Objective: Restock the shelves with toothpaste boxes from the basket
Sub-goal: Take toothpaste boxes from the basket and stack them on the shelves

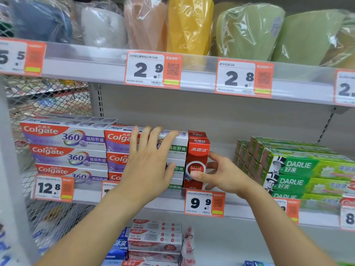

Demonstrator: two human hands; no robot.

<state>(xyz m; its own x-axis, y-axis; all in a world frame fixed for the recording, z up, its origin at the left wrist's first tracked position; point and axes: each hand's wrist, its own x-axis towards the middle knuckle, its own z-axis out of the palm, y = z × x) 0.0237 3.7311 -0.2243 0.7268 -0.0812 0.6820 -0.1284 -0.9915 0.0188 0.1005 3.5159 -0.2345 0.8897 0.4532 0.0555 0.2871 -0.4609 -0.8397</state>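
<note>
Nearest the camera, two bare forearms reach up from the bottom edge toward the middle shelf (134, 203). Below that shelf, a lower level holds a stack of four red-and-white Colgate boxes (155, 239), with blue boxes (118, 248) just to their left.

At the shelf front, the left hand (148, 162) lies flat against a stack of Colgate boxes (117, 150), fingers straight and spread, their tips reaching the top box. Three boxes of that stack can be counted; the palm hides part of each. Just beside it on the right stands one red Optic White box (197, 158), upright on its end and touching the stack. The right hand (221, 176) holds this red box, thumb pressed on its front face and fingers curled round its right side.

Left of the hands sits another stack of three Colgate 360 boxes (67, 150). Well apart on the right are green Darlie boxes (307, 169), three showing at the front and more rows behind, too many hidden to count. Price tags marked 12.8 (51, 188) and 9.9 (204, 203) hang on the shelf edge.

Farther up, the top shelf carries plastic-wrapped cups (189, 25): blue, white, pink and yellow ones, then green ones at the right. Two tags there read 2.9 (152, 70) and 2.8 (244, 78).
</note>
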